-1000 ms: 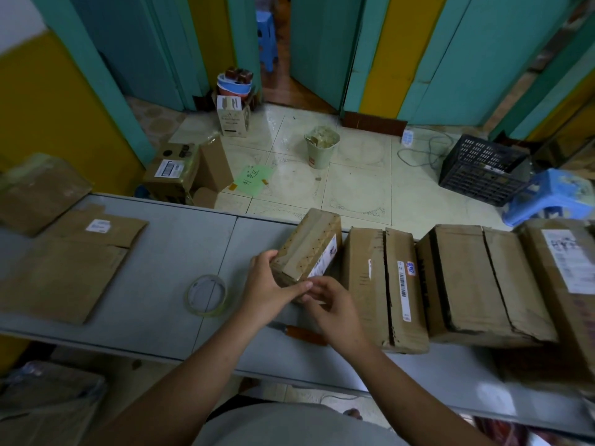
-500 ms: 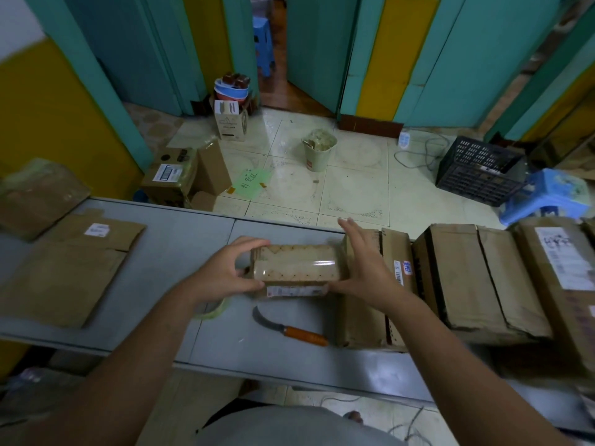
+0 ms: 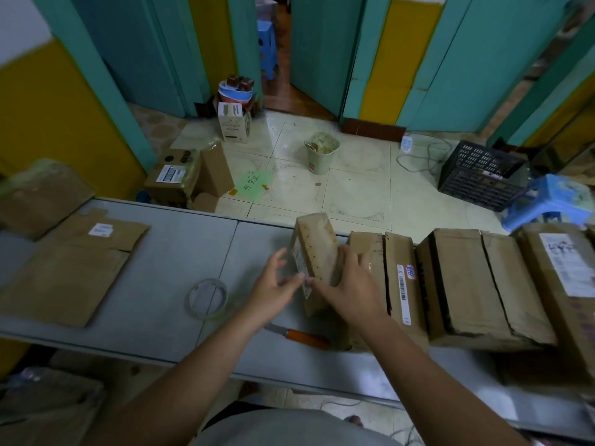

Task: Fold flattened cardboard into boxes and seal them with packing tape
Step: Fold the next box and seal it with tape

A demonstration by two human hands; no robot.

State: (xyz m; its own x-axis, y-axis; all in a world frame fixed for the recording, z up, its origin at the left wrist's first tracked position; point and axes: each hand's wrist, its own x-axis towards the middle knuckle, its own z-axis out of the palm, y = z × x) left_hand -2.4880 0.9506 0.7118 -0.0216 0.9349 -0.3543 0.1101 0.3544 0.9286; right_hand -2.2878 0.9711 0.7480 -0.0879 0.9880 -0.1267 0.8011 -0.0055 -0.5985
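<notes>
A small taped cardboard box [image 3: 317,244] with a white label stands on end on the grey table [image 3: 154,268], tilted toward me. My right hand [image 3: 349,284] grips its right side, fingers curled round the edge. My left hand [image 3: 273,284] is beside the box's left face, fingers spread and relaxed, its fingertips near the label. A roll of clear packing tape [image 3: 207,297] lies flat to the left of my hands. An orange-handled knife [image 3: 297,335] lies below them near the table's front edge.
A row of folded boxes [image 3: 460,284] stands against the small box on the right. Flattened cardboard sheets [image 3: 70,265] lie on the table's left. Beyond the table, the tiled floor holds a bin [image 3: 322,152], a black crate [image 3: 479,173], a blue stool [image 3: 547,201] and boxes [image 3: 175,177].
The small box, held lengthwise between both hands half a second ago, has been turned up on end. My left hand has come off its left end.
</notes>
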